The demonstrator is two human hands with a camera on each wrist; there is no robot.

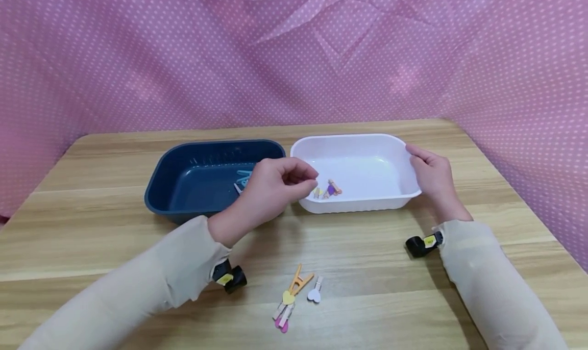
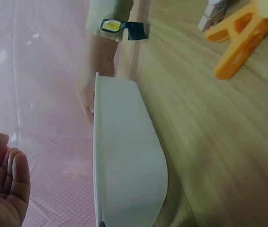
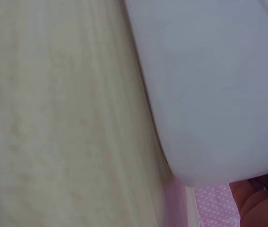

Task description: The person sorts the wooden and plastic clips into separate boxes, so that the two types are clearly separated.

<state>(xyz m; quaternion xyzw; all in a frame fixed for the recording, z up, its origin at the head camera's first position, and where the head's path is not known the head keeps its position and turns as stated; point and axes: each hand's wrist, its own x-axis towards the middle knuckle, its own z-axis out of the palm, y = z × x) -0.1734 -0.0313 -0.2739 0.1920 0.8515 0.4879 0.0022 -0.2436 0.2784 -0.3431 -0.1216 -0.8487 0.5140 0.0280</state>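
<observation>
Over the near left corner of the white plastic bin (image 1: 367,205) hovers my left hand (image 1: 280,184), its fingers loosely bent and thumb close to the fingertips; nothing shows between them. In the left wrist view the same hand (image 2: 4,182) is beside that bin's white wall (image 2: 129,151). My right hand (image 1: 432,176) grips the bin's right rim. Inside, several small wooden clips (image 1: 334,187) with purple, yellow and orange shapes lie at the near left. An orange clothespin (image 1: 301,282), a yellow heart (image 1: 288,298), wooden clips with pink hearts (image 1: 282,319) and a white heart clip (image 1: 315,293) lie on the table.
A dark blue bin (image 1: 172,174) stands left of the white one, holding blue clothespins (image 1: 243,176), partly hidden by my left hand. Behind the wooden table (image 1: 367,268) hangs a pink dotted cloth (image 1: 229,59), which also runs along the sides.
</observation>
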